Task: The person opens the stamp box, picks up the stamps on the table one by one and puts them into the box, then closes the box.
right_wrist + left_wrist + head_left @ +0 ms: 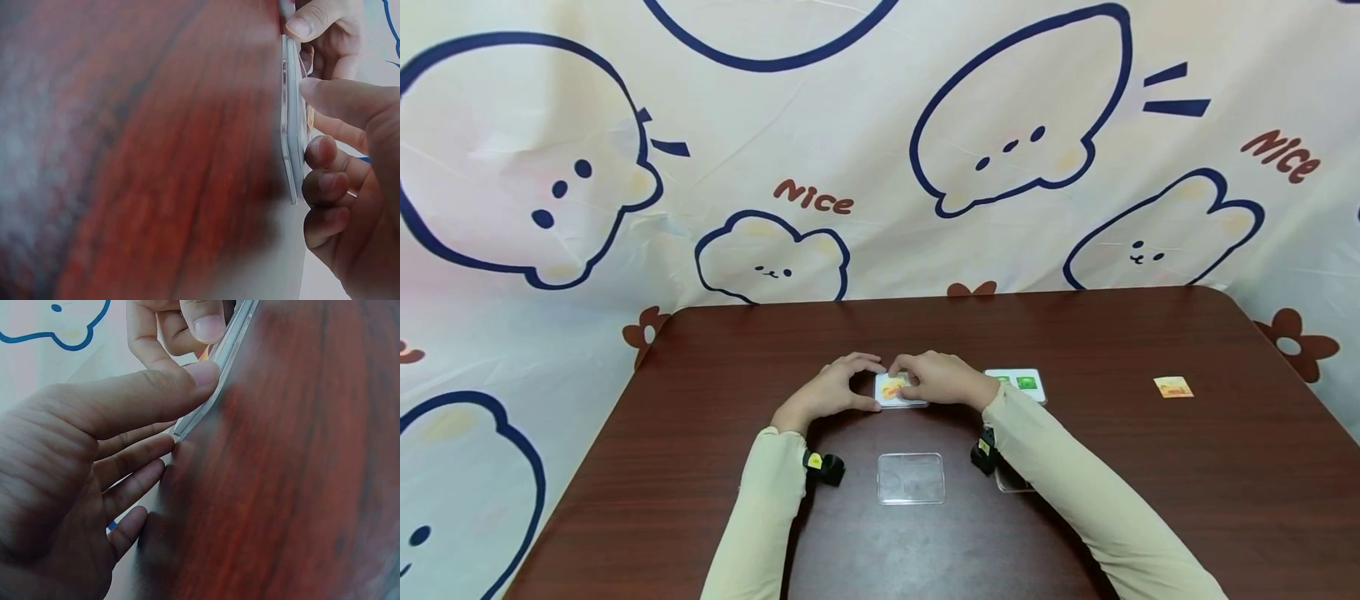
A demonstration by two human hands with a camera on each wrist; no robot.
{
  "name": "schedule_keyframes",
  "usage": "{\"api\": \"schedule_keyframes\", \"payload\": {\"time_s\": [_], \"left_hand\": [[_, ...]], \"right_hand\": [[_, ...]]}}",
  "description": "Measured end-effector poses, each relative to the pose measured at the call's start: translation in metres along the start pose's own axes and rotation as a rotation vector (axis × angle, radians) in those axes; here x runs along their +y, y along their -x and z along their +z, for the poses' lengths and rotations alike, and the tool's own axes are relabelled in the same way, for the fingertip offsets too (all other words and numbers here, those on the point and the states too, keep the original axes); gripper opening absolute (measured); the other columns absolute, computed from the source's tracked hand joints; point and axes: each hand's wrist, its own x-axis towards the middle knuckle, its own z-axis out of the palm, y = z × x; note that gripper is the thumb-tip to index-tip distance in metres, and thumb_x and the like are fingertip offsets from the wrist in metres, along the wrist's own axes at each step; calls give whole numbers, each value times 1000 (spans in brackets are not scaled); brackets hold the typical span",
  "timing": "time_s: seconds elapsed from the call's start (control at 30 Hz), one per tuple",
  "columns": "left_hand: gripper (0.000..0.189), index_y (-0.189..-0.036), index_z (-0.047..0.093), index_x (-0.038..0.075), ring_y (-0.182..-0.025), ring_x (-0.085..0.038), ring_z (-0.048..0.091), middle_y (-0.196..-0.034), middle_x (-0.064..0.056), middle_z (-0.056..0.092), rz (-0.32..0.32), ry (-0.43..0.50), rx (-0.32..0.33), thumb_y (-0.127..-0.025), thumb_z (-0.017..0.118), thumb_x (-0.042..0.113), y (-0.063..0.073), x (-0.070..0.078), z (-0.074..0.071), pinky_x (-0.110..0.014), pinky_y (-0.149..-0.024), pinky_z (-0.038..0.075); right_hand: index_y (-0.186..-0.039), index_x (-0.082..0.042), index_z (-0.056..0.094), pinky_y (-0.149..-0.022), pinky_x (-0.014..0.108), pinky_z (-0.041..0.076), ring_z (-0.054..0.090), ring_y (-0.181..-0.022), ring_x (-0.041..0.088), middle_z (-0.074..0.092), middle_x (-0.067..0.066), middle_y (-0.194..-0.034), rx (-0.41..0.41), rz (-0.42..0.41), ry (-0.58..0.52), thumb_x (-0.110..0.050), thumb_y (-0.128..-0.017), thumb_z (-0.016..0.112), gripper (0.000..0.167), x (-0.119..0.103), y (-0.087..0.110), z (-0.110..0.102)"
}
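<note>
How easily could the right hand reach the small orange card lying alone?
Probably yes: only the flat green-pictured card lies between the right hand and the small orange card, which is uncovered, though the hand must first leave the middle card.

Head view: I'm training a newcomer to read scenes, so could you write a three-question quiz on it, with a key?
1. What colour are the pictures on the white tile just right of the right hand?
2. True or false: the small orange card lies farther right than that tile.
3. Choose what the left hand grips: (A) the small orange card; (B) the tile between both hands; (C) a clear case.

Key: 1. green; 2. true; 3. B.
</note>
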Motion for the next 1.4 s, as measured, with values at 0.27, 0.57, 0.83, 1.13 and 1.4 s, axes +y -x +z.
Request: {"api": "schedule_keyframes", "payload": {"time_s": [0.27, 0.57, 0.83, 1.13, 1.4], "left_hand": [[54, -129, 61, 19, -141, -29, 33, -148, -1, 44, -3, 10, 5, -79, 80, 27, -1, 2, -3, -57, -112, 28], [54, -130, 60, 19, -141, -29, 33, -149, -1, 43, 1, 6, 3, -80, 79, 27, -2, 2, -4, -56, -112, 28], [54, -130, 60, 19, -142, -28, 32, -149, -1, 43, 0, 1, 2, -80, 79, 27, -1, 1, -3, -53, -113, 29], [55, -130, 59, 19, -142, -29, 32, -149, -1, 43, 7, 14, -9, -80, 79, 28, 0, 0, 0, -55, -112, 29], [55, -130, 59, 19, -143, -30, 32, -149, -1, 43, 9, 9, -7, -80, 79, 29, 1, -1, 0, -56, -112, 29]], "right_hand": [[-125, -18, 62, -48, 21, 30, 38, -51, 6, 46, -6, -63, -9, -17, -21, -24, -94, 62, 33, 3, -1, -3], [-124, -18, 62, -50, 22, 32, 42, -58, 8, 51, -4, -67, 25, -13, -5, -30, -93, 64, 34, 4, 2, -3], [-116, -19, 61, -53, 26, 37, 50, -66, 10, 60, -4, -78, 61, 67, 63, -49, -84, 70, 44, 1, 2, -1], [-113, -17, 62, -52, 27, 39, 51, -63, 11, 62, -3, -78, 48, 123, 62, -49, -83, 71, 45, -6, -1, 5], [-111, -17, 62, -53, 27, 39, 49, -62, 12, 58, -2, -73, 33, 150, 25, -42, -86, 71, 37, -10, -2, 3]]}}
